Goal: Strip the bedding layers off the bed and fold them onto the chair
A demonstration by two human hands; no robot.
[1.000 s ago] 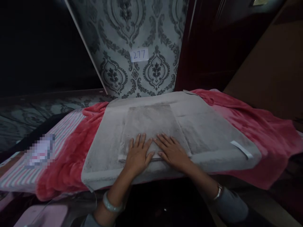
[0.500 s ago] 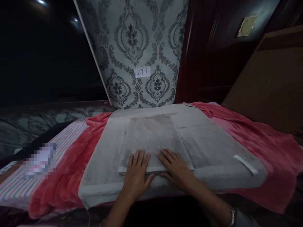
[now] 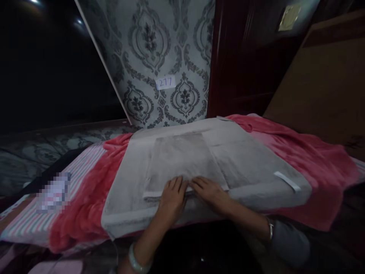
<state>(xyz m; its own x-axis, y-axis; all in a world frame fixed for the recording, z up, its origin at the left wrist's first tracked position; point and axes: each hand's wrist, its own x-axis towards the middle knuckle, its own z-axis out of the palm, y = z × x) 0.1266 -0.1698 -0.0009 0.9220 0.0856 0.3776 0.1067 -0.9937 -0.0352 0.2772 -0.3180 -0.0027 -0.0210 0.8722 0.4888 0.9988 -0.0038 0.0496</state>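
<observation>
A folded grey towel (image 3: 179,156) with a fuzzy, plush-looking surface lies flat on a larger spread grey cloth (image 3: 242,167). At the middle of the towel's near edge is my left hand (image 3: 172,196), its fingers together and bent over the edge. Close beside it, my right hand (image 3: 211,194) curls over the same edge, with the fingertips of both hands almost meeting. The thumbs are mostly hidden, and both hands look closed on the towel's edge. A pale bangle (image 3: 138,260) circles the left wrist, and a metal band (image 3: 270,229) the right.
Red plush blankets (image 3: 94,190) show on both sides of the grey cloth, over striped bedding (image 3: 82,163). A white strip (image 3: 287,181) lies on the cloth's right part. Behind are a patterned wall with a paper label (image 3: 165,82), a dark screen (image 3: 51,68) and a cardboard panel (image 3: 327,80).
My hands have moved closer together at the towel's near edge. Their fingers went from spread flat on top to bent over the edge. The view has shifted slightly.
</observation>
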